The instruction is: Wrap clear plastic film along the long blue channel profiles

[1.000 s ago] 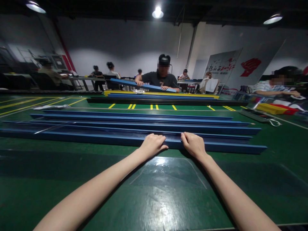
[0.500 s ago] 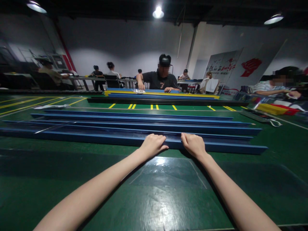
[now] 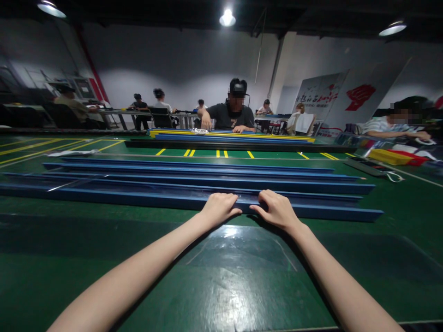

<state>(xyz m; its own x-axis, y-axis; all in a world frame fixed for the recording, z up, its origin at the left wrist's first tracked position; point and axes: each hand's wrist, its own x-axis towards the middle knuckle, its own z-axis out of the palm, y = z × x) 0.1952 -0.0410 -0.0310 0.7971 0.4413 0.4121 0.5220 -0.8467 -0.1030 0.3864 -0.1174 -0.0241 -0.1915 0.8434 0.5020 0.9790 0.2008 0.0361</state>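
Observation:
A long blue channel strip (image 3: 155,201) lies across the green table in front of me. My left hand (image 3: 221,206) grips its near wall, fingers curled over the top edge and thumb on the near side. A little to the right, my right hand (image 3: 277,208) is closed over the same wall, with its thumb pointing left along the near face; the fingertips are hidden inside the channel. Just behind lies a second blue channel strip (image 3: 311,186), nearly parallel. A thin clear strip (image 3: 78,182) rests across the channels at the left.
A clear plastic sheet (image 3: 104,235) covers the table (image 3: 180,299) near me. Farther off lie a black strip (image 3: 207,144) and a yellow strip (image 3: 277,138), with a co-worker (image 3: 233,113) behind them. A power strip (image 3: 372,167) lies at the right, near a yellow tray (image 3: 391,156).
My right hand has shifted slightly left, and its thumb now stretches out along the wall's near side. The left hand stays in place on the strip.

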